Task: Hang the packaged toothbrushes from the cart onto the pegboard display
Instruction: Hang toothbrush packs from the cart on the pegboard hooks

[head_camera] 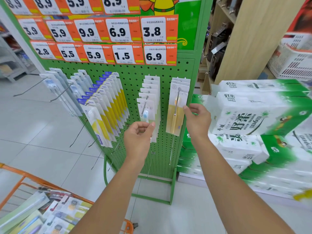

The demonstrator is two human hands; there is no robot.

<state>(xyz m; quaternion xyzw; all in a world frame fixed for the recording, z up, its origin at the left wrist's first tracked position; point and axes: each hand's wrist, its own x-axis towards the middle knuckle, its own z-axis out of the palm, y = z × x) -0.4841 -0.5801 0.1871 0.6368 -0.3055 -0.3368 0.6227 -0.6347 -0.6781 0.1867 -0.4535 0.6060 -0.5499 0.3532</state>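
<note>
On the green pegboard (135,78), the front blue toothbrush pack (146,110) is pinched low by the left hand (137,137) while the yellow pack (175,114) is touched edge-on by the right hand (197,120), so each is best slid squarely back along its hook.

Pegboard (135,76): upper part covered by price tags (104,43). Middle row crowded: left packs (59,86), yellow packs (108,105), blue-brush packs (149,105) and yellow-brush packs (177,107) hang side by side, with narrow strips of bare board between the groups. Left hand (138,134) at the blue-brush packs; right hand (197,120) at the edge of the yellow-brush packs. Lower row: bare hooks (79,132) jut outward, open board around them. Right side: stacked tissue packs (253,119) stand just beside the board edge, close against the right hand. Lower left: cart (25,176), orange rim, packs inside. Open floor (42,132) to the left.
</note>
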